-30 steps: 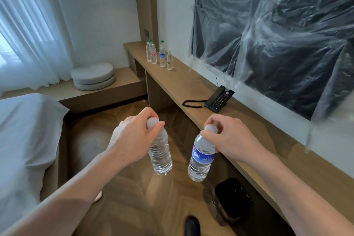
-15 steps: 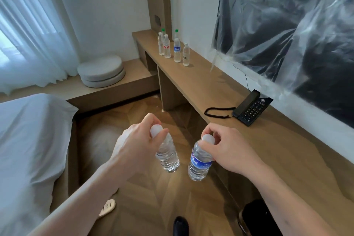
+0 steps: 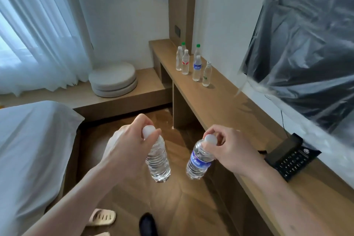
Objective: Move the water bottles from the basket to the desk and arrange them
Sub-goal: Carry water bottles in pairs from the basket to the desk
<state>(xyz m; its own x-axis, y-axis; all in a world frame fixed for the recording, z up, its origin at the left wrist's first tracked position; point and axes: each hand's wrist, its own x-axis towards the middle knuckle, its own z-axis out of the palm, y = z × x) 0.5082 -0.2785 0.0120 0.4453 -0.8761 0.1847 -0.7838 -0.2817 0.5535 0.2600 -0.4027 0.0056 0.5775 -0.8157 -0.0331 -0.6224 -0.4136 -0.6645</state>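
Observation:
My left hand (image 3: 126,147) grips a clear, label-free water bottle (image 3: 159,161) by its white cap, and the bottle hangs over the wooden floor. My right hand (image 3: 229,149) pinches the cap of a blue-labelled water bottle (image 3: 198,163), hanging just left of the desk's front edge. The long wooden desk (image 3: 220,105) runs along the right wall. At its far end stand several upright water bottles (image 3: 197,67) in a loose cluster, some with green caps. No basket is in view.
A black telephone (image 3: 291,157) lies on the desk near my right hand, its cord trailing up the wall. A plastic-covered dark screen (image 3: 306,40) hangs above the desk. A white bed (image 3: 28,149) fills the left; round cushions (image 3: 113,78) sit on a low platform. A slipper (image 3: 101,216) lies on the floor.
I have walked forward along the desk with both bottles held; the far bottle cluster and the telephone are closer. The black bin seen by the desk has dropped out of view.

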